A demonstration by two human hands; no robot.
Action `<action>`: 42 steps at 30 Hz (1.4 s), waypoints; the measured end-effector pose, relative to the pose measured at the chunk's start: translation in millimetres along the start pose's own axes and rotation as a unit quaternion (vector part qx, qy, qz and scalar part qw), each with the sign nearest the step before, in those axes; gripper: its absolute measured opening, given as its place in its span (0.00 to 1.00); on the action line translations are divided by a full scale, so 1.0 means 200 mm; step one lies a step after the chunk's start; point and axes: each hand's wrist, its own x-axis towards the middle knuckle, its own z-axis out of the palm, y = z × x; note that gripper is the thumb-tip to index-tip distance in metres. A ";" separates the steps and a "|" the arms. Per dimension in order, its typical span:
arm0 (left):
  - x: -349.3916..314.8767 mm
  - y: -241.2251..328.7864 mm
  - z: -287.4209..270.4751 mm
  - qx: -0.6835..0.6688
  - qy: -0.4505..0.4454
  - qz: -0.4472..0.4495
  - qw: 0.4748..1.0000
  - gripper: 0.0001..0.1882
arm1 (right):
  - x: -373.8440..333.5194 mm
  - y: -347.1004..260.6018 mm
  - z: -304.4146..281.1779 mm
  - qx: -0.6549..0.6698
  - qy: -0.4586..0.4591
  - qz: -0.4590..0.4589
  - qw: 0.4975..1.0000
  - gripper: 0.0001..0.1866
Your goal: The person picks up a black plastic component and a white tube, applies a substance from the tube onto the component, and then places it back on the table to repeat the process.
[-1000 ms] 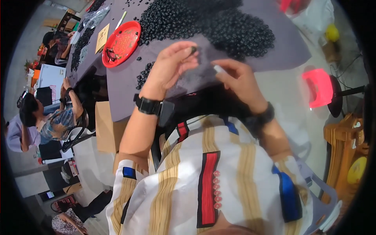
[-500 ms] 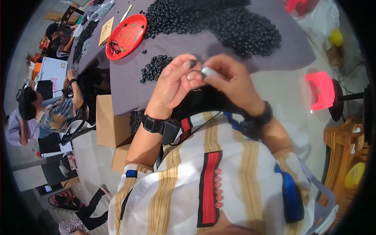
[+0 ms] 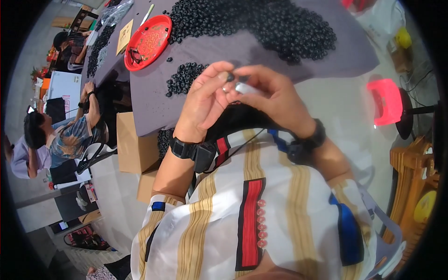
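Dark bead [image 3: 230,77] sits near the middle of the frame, pinched between the thumb and finger of the left hand [image 3: 205,98]. Those two fingers look nearly closed, with just the bead in their grip, and the other fingers curl loosely. The right hand [image 3: 277,95] has its thumb and finger closed on a small white thing [image 3: 248,89]; it is blurry, so nobody can tell just what it is. Both hands are close together, perhaps so the small things stay steady and easy to see. A big black pile [image 3: 289,32] fills the top of the frame, and a small black pile [image 3: 184,78] is just left of the left hand. The red plate [image 3: 163,33] at the upper left has a raised rim, which likely stops little things rolling off. The cloth's [image 3: 151,112] near edge runs by the hands. Some cloth shows between the big pile and the fingers, giving room to move upward. To the left, the small pile makes things tighter. A pink stool [image 3: 387,102] stands well apart, at the right.
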 end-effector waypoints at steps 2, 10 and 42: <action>-0.01 -0.01 0.01 0.018 0.011 0.004 1.000 0.09 | 0.00 0.01 0.00 0.008 -0.006 0.014 1.000 0.21; -0.02 -0.03 -0.01 0.027 0.003 0.005 1.000 0.11 | 0.00 0.01 -0.02 -0.011 -0.021 0.025 0.999 0.19; -0.06 -0.07 -0.06 -0.001 -0.004 -0.016 1.000 0.12 | -0.01 0.05 0.00 -0.018 -0.009 0.042 0.999 0.18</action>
